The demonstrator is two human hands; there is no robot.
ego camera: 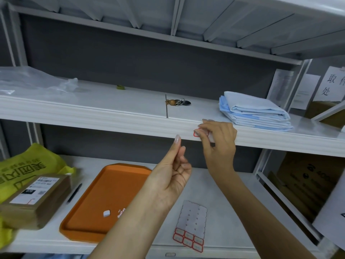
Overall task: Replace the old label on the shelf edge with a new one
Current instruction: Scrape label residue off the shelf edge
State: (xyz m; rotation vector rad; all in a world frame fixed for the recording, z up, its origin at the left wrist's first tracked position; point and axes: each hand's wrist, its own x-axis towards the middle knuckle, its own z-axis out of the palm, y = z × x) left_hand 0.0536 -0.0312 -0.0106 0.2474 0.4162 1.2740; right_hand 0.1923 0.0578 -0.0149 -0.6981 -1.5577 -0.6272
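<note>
Right hand (217, 141) is up at the shelf edge (112, 118), fingertips pinching a red-bordered label (196, 134) against its front face. The fingers cover most of the label, but its long axis seems to run along the edge, face pointing out at the person. Left hand (175, 171) sits just below the edge, left of the label and not touching it, with the index up, the rest curled and nothing visible in it. The right's clearly nearer, so I'd guess it does the smoothing down. The label sheet (192, 219) lies well below the edge.

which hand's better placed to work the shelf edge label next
Right: the right hand holds the red-bordered label at the shelf edge, while the left hand hangs below, apart from it.
</note>
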